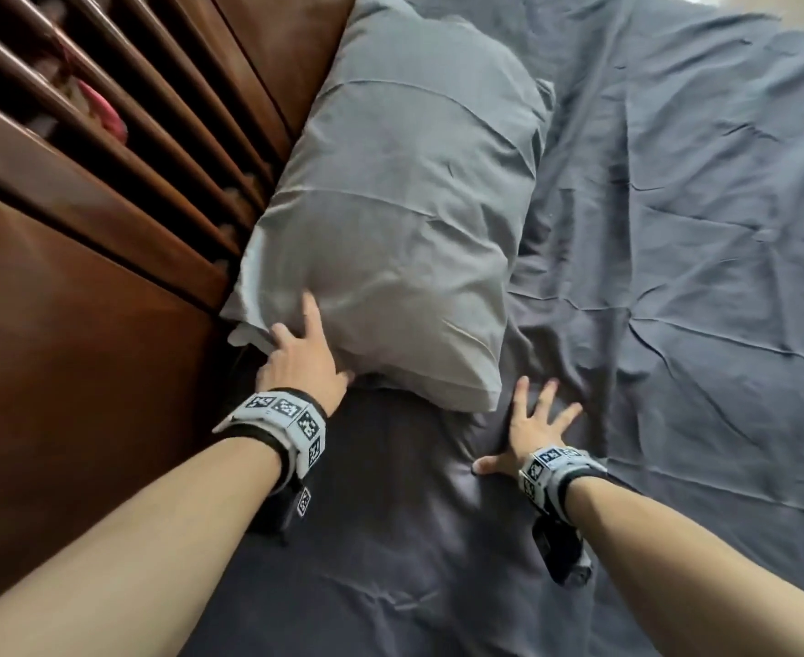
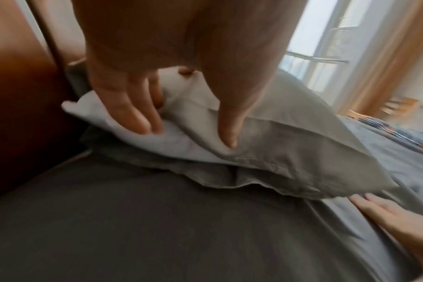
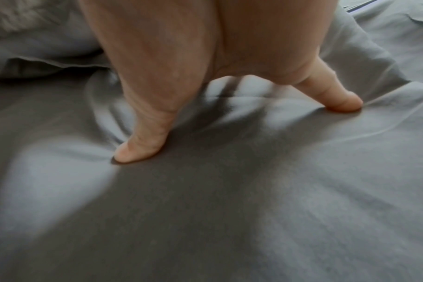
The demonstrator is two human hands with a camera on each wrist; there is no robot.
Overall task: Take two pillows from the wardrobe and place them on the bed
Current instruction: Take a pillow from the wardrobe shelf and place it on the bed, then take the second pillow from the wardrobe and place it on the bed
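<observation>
Bed: dark grey sheet, creased all over, running out of the head view on the right and near edges.
Headboard: brown wood with slats along the left edge of the bed; something pink shows between the slats, too blurred to name.
Pillow: one grey pillow lies on the bed along the headboard edge; its far end is cut off at the top of the view. I see only this one pillow.
Left hand: on the pillow's near left corner; my fingers lie nearly straight and press the loose flap of the pillowcase, thumb beside them, nothing pinched that I can make out.
Right hand: flat on the sheet just off the pillow's near right corner, fingers spread and straight, pressing the cloth, holding nothing.
Background: a window and curtain in the left wrist view, blurred.
</observation>
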